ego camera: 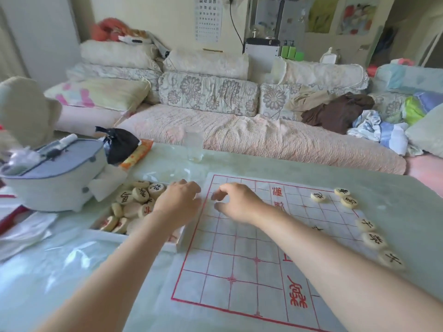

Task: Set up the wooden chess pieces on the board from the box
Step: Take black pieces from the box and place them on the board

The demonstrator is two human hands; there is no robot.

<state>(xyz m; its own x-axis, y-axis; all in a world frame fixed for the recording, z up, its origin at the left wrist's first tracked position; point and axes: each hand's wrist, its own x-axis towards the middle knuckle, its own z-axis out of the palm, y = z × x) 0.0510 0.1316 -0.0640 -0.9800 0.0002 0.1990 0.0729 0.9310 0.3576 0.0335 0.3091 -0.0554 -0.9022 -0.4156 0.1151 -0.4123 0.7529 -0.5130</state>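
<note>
Head view: a single wide look down over a pale green tabletop (395, 188), with a sofa (239, 130) across the upper half of the frame.
Chess board (239, 259): a white sheet with a red grid and red characters. It lies flat on the tabletop, filling the lower middle and right of the frame.
Box (180, 238): a shallow white tray at centre left, just beside the board's left edge.
Loose pieces (141, 195): round, pale wooden discs marked in black or red. They are heaped in the box and some are tilted on edge.
Left hand (178, 202): over the right part of the box, back toward the camera, with the fingers bent down among the loose pieces. The fingertips are hidden, so I cannot tell whether it grips a piece.
Right hand (236, 202): just right of the left hand, above the board's upper left corner. The fingers are loosely curled, thumb and forefinger apart with the board showing between them, and it holds nothing.
Placed pieces (374, 240): six discs near the board's right edge, well apart from both hands. Three are grouped toward its upper right corner and three are in a line lower down. Another shows partly behind the right forearm.
Fabric basket (55, 178): grey and white, at the left of the frame beside the box.
Black bag (121, 144): behind the basket, lying against an orange packet (137, 154).
Glass (193, 146): clear, at the far edge of the tabletop, above the hands in the frame.
</note>
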